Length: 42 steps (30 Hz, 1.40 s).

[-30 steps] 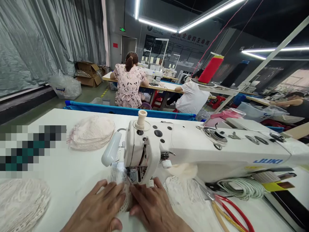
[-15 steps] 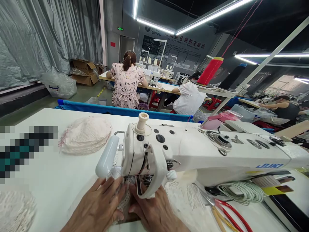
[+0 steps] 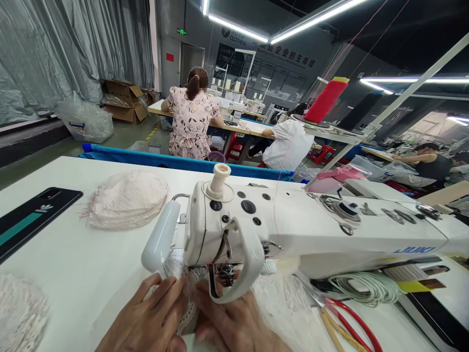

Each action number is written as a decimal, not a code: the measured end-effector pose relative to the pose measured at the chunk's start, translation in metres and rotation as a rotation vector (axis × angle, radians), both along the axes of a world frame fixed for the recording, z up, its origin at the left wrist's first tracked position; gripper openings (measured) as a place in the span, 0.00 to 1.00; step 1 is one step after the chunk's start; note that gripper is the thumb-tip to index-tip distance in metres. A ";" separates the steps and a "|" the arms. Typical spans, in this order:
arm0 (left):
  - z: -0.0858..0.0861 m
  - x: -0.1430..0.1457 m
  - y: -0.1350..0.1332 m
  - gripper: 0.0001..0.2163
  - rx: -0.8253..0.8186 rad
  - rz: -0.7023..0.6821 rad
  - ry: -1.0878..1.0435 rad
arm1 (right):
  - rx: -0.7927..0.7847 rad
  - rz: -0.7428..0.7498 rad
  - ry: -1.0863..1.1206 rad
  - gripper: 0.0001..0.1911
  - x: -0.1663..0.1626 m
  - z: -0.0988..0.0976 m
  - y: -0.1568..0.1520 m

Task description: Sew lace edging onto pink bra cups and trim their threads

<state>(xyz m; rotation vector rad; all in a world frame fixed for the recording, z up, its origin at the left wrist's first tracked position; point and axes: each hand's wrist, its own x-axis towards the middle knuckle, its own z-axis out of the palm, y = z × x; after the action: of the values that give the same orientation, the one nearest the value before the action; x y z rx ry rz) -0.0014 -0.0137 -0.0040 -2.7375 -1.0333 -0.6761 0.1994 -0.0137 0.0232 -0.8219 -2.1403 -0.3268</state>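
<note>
A white JUKI sewing machine (image 3: 293, 225) stands on the white table (image 3: 73, 254) in front of me. Under its needle head lies a piece of white lace fabric (image 3: 185, 313). My left hand (image 3: 146, 320) lies flat on the lace just left of the needle, fingers stretched forward. My right hand (image 3: 234, 325) presses the lace from the right, partly hidden behind the machine's guard, fingers laid down on the fabric. More lace (image 3: 289, 298) spreads to the right under the machine arm.
A stack of pale lace cups (image 3: 126, 198) sits at the table's left middle, another lace pile (image 3: 18, 313) at the near left edge. A black phone (image 3: 32, 220) lies far left. Red-handled scissors (image 3: 348, 322) and a coiled cord (image 3: 366, 288) lie right. People sit at tables behind.
The view has moved closer and lower over the machine head. Both hands have stayed on the lace at the needle, edging slightly toward me; the phone at left is now plainly visible.
</note>
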 end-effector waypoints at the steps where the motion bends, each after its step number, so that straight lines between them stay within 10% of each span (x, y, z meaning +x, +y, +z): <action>1: 0.000 0.001 -0.001 0.13 -0.011 0.000 -0.002 | -0.015 0.034 -0.030 0.23 -0.001 0.000 0.000; 14: -0.011 -0.005 0.021 0.14 0.038 0.011 -0.063 | -0.134 -0.142 -0.257 0.27 0.005 -0.001 0.000; 42: -0.005 0.013 -0.002 0.18 0.115 -0.045 -0.193 | -0.224 0.026 -0.276 0.24 0.012 -0.022 -0.005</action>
<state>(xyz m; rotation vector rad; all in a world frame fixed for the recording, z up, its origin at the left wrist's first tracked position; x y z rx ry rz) 0.0116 -0.0154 -0.0092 -2.6437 -0.9393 -0.9917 0.2113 -0.0188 0.0011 -0.9173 -2.4764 -0.1973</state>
